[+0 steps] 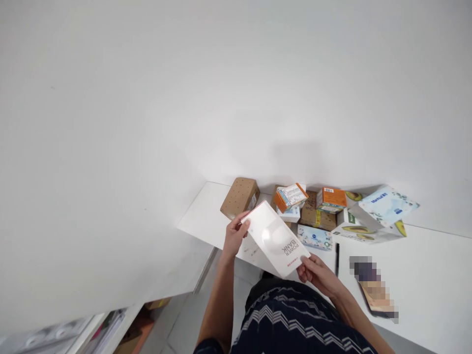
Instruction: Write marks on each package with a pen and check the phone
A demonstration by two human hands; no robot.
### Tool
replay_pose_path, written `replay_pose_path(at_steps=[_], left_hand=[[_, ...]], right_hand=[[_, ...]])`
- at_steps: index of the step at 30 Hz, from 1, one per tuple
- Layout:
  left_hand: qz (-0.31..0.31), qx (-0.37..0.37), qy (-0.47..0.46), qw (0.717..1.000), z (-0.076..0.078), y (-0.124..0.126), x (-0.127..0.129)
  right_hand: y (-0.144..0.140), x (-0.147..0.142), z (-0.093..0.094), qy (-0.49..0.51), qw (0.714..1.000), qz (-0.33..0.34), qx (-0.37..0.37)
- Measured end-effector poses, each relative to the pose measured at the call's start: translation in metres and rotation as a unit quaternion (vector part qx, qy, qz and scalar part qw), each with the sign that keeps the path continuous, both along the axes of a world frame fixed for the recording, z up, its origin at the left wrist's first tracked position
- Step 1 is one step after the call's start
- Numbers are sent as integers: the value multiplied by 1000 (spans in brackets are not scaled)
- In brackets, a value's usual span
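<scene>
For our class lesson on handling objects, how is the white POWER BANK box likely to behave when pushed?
The white box is probably fairly stiff: its edges look straight between the left hand and right hand. Its face shows a bright glare, so it may be slippery. Its flat, rectangular shape suggests it would slide rather than roll.

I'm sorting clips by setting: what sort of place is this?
Perhaps an office or storeroom corner, though I can't tell which: a white table runs along a white wall, with a brown cardboard box and a black pen on it.
</scene>
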State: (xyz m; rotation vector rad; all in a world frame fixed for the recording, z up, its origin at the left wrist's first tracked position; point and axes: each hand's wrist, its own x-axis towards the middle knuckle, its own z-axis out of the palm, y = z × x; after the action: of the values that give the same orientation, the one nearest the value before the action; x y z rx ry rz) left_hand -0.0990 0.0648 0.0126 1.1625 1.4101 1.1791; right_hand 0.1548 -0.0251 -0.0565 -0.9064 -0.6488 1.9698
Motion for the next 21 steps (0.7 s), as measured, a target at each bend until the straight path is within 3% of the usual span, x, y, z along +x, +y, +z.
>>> replay_pose_path(at_steps=[5,14,21], left_hand=[[44,1,-6,999,2,-2,-2],[84,-16,-25,996,3,-4,-3],[87,-51,-59,993,5,-8,-2]], right_hand=[[11,2,2,-112,991,-9,69],[13,0,15,-126,982,-59,125],[12,6,21,-95,972,3,214]])
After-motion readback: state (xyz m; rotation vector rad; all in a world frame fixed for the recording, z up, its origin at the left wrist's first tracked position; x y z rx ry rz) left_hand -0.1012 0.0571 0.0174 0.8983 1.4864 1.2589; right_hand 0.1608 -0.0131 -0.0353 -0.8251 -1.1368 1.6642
